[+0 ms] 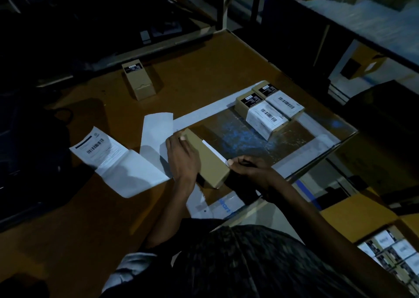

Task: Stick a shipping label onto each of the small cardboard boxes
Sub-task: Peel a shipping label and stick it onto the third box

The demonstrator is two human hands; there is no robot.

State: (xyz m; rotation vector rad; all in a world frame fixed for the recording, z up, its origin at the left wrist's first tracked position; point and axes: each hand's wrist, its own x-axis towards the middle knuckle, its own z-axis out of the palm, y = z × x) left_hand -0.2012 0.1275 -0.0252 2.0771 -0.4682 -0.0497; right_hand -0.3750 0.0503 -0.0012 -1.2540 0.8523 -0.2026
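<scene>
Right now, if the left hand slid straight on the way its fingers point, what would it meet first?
The left hand lies on the plain box, fingers toward the table's far side. Beyond the box, the white backing strip probably comes first; depth is hard to judge.

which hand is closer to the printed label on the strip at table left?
Left. The left hand rests on the box beside the strip, nearer the printed label. The right hand is on the box's far side, pinching a label edge.
</scene>
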